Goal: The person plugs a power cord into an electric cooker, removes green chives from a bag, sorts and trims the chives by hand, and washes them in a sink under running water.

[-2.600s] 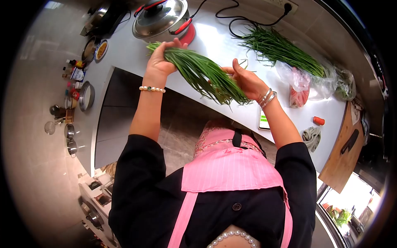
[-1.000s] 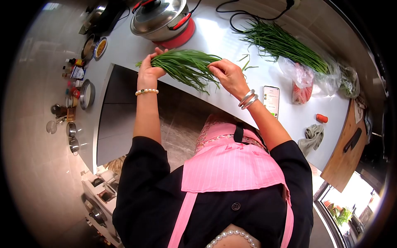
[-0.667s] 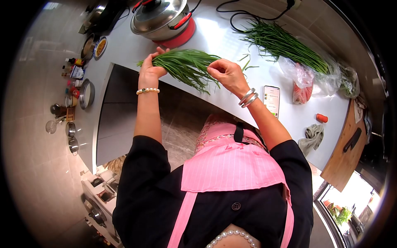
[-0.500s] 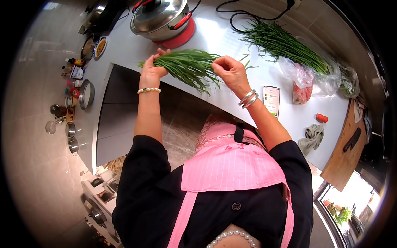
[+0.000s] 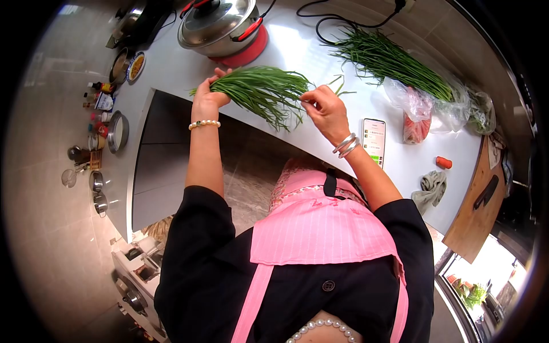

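A bunch of long green chives (image 5: 260, 91) lies across my left hand (image 5: 211, 92), whose fingers wrap round one end of it. The leaves fan out to the right, over the front edge of the white counter. At their loose tips my right hand (image 5: 326, 111) is closed in a pinch on leaf ends; how many leaves it has is too small to tell. A few stray chive leaves (image 5: 341, 87) lie on the counter just beyond my right hand. Farther back rests a larger pile of chives (image 5: 394, 63), partly in a clear plastic bag (image 5: 454, 111).
A lidded pot (image 5: 220, 28) stands on a red base at the back. To the right are a phone (image 5: 373, 140), a bagged red item (image 5: 416, 123), a small red object (image 5: 444, 163), a grey cloth (image 5: 430, 190) and a knife (image 5: 486, 191) on a wooden board (image 5: 472, 223).
My right hand has shifted slightly right and down along the leaf tips, still pinched. My left hand keeps its hold on the bunch with barely any movement.
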{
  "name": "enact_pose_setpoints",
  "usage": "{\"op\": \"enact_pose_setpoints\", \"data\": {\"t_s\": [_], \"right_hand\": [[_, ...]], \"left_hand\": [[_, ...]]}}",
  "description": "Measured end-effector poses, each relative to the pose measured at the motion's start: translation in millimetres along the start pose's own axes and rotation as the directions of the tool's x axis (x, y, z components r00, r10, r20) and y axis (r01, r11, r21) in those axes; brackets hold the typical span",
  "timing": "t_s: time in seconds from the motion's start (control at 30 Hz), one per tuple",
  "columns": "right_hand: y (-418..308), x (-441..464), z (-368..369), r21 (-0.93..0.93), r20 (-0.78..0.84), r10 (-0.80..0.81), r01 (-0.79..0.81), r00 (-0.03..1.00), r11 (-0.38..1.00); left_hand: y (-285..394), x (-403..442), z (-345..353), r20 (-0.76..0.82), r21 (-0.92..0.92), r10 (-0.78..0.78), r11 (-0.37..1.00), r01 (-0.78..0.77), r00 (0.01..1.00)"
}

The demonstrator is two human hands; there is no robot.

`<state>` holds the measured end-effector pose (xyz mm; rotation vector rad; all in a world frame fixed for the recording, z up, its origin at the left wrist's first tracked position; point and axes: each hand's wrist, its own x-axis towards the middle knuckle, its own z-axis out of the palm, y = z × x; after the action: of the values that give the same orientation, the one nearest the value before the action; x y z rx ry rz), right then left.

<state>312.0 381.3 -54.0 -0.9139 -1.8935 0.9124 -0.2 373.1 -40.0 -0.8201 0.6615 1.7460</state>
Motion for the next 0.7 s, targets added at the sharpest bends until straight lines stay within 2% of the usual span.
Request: {"op": "enact_pose_setpoints", "data": {"t_s": [0.07,0.2,0.3,0.4,0.5,0.6,0.7], "right_hand": [[-7,3,5,-0.018,-0.004,-0.064,0.064,0.998,0.998],[-11,11,11,-0.167,-0.028,-0.121,0.115,0.992,0.979],[-4,16,15,-0.317,-0.045,-0.209,0.184,0.977,0.93],[-1,19,13,-0.388,-0.029,-0.285,0.252,0.958,0.887],[3,16,9,-0.381,0.005,-0.275,0.256,0.961,0.888],[1,13,3,-0.255,-0.004,-0.129,0.124,0.992,0.959],[7,9,1,-0.112,-0.034,0.102,-0.105,0.994,0.988]], "left_hand": [[-2,-1,1,-0.007,-0.029,-0.007,1.0,0.007,1.0],[-7,-2,4,-0.019,0.038,-0.026,0.999,0.027,0.999],[-6,0,2,0.021,-0.016,-0.054,0.998,0.054,0.998],[-8,0,3,0.013,0.013,-0.041,0.999,0.041,0.999],[-8,-2,1,0.008,-0.002,-0.025,1.0,0.025,1.0],[-5,-2,1,0.027,0.005,-0.034,0.999,0.034,0.999],[-1,2,-1,0.025,-0.039,-0.048,0.998,0.049,0.999]]}}
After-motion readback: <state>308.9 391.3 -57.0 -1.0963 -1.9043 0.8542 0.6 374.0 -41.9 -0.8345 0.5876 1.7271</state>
